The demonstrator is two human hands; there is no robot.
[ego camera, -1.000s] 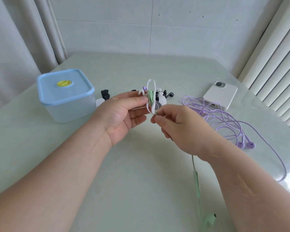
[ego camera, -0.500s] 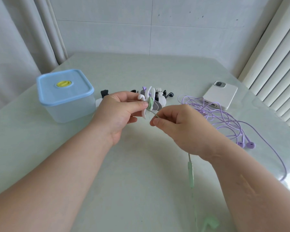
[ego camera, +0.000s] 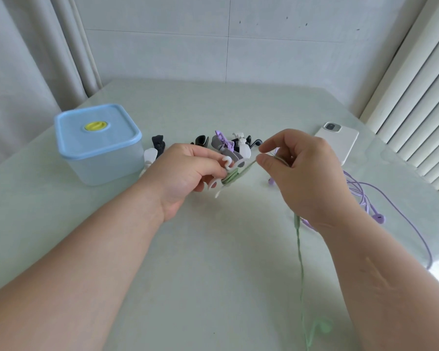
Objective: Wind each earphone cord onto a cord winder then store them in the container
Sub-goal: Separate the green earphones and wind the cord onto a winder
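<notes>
Holding a white cord winder (ego camera: 228, 165) and a green earphone cord (ego camera: 300, 262) just above the tabletop (ego camera: 213, 262).

Gripping the winder, already carrying green loops, in the left hand (ego camera: 180, 173), just right of the lidded blue container (ego camera: 99, 145); pinching the cord between thumb and forefinger of the right hand (ego camera: 304, 173), close beside the left, the remainder hanging toward the green earbuds (ego camera: 319, 325); spare winders (ego camera: 228, 145) piled behind both hands, purple earphones (ego camera: 365, 196) and white phone (ego camera: 340, 143) lying further right.

place: home room | cues: curtain (ego camera: 23, 72), radiator (ego camera: 421, 102), tiled wall (ego camera: 226, 39), pale table (ego camera: 213, 274) (phone (ego camera: 340, 143) lying on it)
</notes>
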